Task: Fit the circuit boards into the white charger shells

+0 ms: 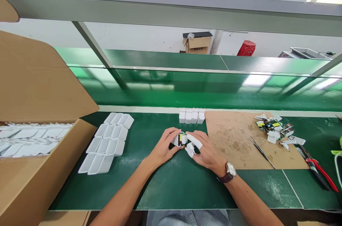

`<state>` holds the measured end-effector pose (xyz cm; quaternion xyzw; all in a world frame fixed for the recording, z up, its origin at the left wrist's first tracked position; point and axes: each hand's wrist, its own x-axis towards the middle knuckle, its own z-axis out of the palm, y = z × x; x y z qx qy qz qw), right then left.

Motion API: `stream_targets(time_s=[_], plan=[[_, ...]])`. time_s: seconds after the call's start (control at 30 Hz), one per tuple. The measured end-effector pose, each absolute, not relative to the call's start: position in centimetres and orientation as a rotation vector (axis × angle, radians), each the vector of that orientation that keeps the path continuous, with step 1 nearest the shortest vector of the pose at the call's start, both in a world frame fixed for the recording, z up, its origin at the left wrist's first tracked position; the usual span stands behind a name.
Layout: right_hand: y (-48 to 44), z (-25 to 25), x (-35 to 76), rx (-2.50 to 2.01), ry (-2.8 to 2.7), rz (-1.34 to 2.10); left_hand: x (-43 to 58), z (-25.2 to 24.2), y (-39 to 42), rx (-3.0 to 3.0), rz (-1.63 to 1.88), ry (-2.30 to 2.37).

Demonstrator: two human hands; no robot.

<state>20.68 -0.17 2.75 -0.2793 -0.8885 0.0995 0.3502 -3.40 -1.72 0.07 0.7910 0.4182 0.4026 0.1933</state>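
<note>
While bent over the green bench (171,187), gripped a small white charger shell (179,140) at its centre with the left hand (163,148), fingers curled round it from 9 o'clock. Pinched the shell's 3 o'clock end with the right hand (206,153), fingertips (194,142) capped in white cots. Wore a watch (229,172) on that wrist. Saw a row of white chargers (191,116) near at 12 o'clock, empty white casings (108,142) at 9 o'clock beside a cardboard box (32,172), and a cardboard mat (235,140) at 3 o'clock bearing tweezers (260,151) and circuit boards (274,128).
</note>
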Motion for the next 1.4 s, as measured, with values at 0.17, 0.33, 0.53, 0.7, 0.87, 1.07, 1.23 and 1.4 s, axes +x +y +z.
stream_targets(time_s=[0.17,0.33,0.53,0.7,0.87,1.07,1.23,1.4], plan=[[-0.2,2.3,20.4,-0.72,-2.297,0.241,-3.1,-0.2,-1.9,2.219,1.123,1.17],[-0.7,2.5,19.8,-0.711,-2.242,0.21,-2.7,-0.3,-2.0,2.199,1.107,1.162],[-0.6,2.7,19.7,-0.809,-2.003,0.297,-2.6,0.3,-1.9,2.057,1.015,1.098],[-0.3,2.8,20.4,-0.762,-2.067,0.394,-2.9,0.2,-2.1,1.831,0.976,1.063],[-0.1,1.6,20.4,-0.746,-2.241,0.481,-3.0,0.4,-2.4,1.8,0.963,1.069],[0.2,0.4,20.0,-0.756,-2.303,0.493,-2.7,0.6,-2.5,1.807,0.972,1.043],[0.0,1.5,20.0,-0.748,-2.178,0.489,-2.9,0.0,-2.6,1.889,1.018,1.04],[0.2,1.1,19.9,-0.738,-2.196,0.473,-2.7,-0.1,-2.5,1.948,1.058,1.009]])
